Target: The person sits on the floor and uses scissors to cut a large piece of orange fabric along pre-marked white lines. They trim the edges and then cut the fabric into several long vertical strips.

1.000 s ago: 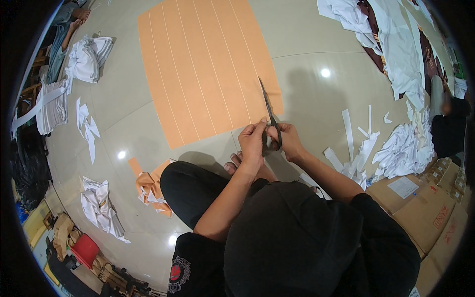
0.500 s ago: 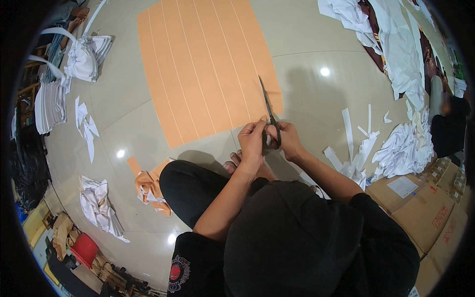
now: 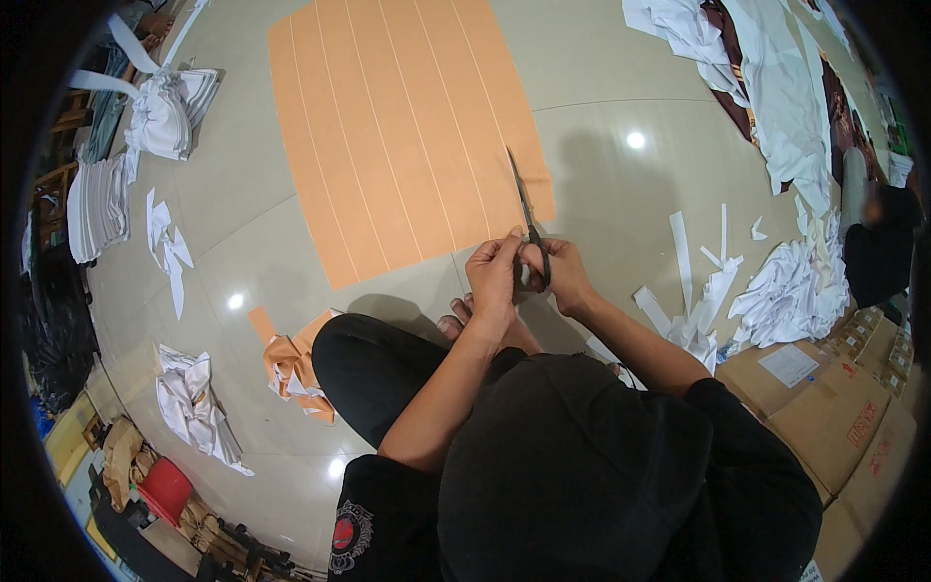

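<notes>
Scissors [image 3: 529, 233] handles hidden inside right hand [image 3: 561, 276]; orange sheet [image 3: 407, 126] cut by top edge

**Materials and finishes around your scissors**

Your scissors [image 3: 527, 225] have dark, dull metal blades and black handles that look like plastic. Just beyond them lies the orange sheet [image 3: 407, 126], matt and smooth like paper or thin card, scored with pale lines. The floor [image 3: 601, 116] under it is glossy beige tile, bright with lamp reflections. To the right of the scissors, the white strips [image 3: 713, 281] look papery and matt, and past them the boxes [image 3: 834, 407] are plain brown cardboard. Left of the scissors, the crumpled orange scraps [image 3: 291, 369] are the same matt stuff. Your dark clothing [image 3: 601, 466] is soft, matt cloth.
</notes>
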A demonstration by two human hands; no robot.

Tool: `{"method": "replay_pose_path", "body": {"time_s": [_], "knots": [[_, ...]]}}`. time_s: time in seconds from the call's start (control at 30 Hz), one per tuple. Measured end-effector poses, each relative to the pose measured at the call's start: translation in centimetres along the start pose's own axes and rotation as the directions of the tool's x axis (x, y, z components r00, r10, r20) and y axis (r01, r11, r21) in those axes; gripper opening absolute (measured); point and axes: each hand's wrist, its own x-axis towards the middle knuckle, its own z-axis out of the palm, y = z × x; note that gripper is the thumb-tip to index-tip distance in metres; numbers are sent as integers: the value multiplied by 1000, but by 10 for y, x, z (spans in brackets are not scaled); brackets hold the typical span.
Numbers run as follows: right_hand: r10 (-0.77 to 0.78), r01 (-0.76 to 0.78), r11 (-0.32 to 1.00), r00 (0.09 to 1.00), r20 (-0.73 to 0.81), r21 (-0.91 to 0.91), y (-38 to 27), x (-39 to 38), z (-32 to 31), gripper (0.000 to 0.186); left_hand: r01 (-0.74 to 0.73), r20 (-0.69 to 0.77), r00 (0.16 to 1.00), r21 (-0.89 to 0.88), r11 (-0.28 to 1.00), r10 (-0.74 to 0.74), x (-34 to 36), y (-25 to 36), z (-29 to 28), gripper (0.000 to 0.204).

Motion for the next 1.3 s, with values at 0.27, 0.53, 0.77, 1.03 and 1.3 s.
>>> {"method": "replay_pose_path", "body": {"time_s": [0.27, 0.53, 0.77, 1.03, 1.3], "knots": [[-11, 11, 1000, 1000, 0, -21, -1, 0, 0, 22, -8, 3, 1000, 5, 1000, 8, -3, 3, 2, 20], [-7, 7, 1000, 1000, 6, -8, 4, 3, -1, 22, -3, -8, 1000, 23, 1000, 3, 0, 0, 0, 21], [-4, 4, 1000, 1000, 22, 29, 8, 6, -1, 21, -9, -8, 1000, 33, 999, 9, -2, 2, -1, 25], [-1, 0, 999, 1000, 28, 32, 10, 7, -2, 18, -4, 5, 1000, 30, 1000, 4, -2, 0, -3, 27], [12, -13, 1000, 999, 36, 25, 8, 5, -1, 20, -9, -1, 1000, 6, 1000, 9, -3, 0, -2, 27]]}}
